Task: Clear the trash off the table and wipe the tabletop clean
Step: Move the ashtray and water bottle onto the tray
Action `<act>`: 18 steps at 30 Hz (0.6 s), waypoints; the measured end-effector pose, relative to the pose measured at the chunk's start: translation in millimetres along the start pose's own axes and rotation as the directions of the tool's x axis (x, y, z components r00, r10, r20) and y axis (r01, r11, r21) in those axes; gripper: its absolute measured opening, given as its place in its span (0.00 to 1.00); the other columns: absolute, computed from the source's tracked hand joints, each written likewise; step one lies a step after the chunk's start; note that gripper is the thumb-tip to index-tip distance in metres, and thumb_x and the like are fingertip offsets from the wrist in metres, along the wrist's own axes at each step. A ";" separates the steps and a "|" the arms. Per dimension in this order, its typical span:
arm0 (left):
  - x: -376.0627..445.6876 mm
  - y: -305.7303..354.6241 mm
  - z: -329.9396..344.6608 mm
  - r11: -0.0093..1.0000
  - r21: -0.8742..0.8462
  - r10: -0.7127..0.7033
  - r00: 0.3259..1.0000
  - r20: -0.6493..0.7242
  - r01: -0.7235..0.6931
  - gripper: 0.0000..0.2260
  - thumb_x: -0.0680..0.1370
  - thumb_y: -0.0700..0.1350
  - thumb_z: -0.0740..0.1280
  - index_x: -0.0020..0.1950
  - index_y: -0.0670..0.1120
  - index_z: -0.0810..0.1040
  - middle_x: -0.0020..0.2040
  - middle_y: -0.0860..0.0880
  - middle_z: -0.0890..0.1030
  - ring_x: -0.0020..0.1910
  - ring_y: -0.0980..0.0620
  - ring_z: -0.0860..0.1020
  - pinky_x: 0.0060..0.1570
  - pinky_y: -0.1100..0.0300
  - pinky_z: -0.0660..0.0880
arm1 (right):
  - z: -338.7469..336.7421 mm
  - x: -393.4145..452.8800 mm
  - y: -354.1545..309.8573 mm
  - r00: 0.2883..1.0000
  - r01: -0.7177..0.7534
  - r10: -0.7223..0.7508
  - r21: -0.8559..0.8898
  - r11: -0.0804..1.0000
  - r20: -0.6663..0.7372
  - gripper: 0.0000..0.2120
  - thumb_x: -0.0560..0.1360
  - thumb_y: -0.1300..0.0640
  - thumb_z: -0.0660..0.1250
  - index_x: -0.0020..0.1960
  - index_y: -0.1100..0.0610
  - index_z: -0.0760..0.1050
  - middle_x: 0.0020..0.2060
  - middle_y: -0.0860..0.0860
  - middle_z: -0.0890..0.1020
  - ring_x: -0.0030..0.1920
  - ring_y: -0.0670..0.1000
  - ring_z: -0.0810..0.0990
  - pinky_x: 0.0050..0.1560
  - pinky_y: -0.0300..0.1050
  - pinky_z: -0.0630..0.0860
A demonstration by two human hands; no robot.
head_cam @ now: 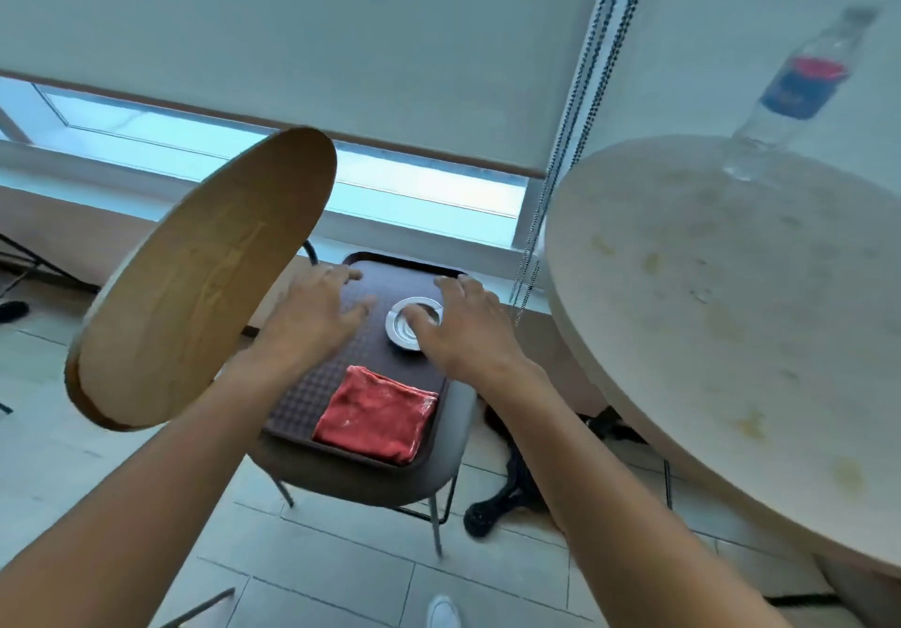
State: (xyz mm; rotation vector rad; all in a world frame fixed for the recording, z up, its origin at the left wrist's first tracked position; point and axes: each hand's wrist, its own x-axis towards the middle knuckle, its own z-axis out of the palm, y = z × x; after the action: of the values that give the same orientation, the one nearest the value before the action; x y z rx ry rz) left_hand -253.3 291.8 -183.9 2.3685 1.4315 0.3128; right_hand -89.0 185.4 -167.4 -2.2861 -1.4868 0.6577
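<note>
A dark brown tray [317,393] lies on a chair seat [361,483] below me. On it sit a folded red cloth [375,415] near the front and a small metal ashtray [407,327] further back. My left hand [312,315] hovers over the tray's left part, fingers spread, holding nothing. My right hand [468,325] reaches to the ashtray with fingers apart, its fingertips at the ashtray's rim. The round pale table [721,315] at the right shows yellowish stains. A clear plastic bottle [799,91] with a blue and red label stands at its far edge.
The chair's wooden backrest [205,281] stands at the left of the tray. A window with a lowered blind and hanging bead cords [565,139] is behind. The table's black base [502,491] rests on the tiled floor. My white shoe [443,613] shows at the bottom.
</note>
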 end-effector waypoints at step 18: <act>-41.2 148.7 -77.8 0.932 0.008 0.354 0.909 -0.221 -0.361 0.18 0.78 0.55 0.68 0.65 0.49 0.76 0.61 0.44 0.79 0.61 0.44 0.76 0.63 0.48 0.70 | -139.2 -123.4 21.0 0.956 0.211 -0.219 -0.061 0.976 -0.196 0.31 0.81 0.39 0.60 0.79 0.52 0.62 0.78 0.55 0.65 0.77 0.57 0.61 0.75 0.55 0.61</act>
State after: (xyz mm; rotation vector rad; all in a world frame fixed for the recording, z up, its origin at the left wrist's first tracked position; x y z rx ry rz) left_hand -180.7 206.5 -52.4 2.6289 1.0527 0.7070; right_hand -39.8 60.0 -37.4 -2.1052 -1.6291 0.3268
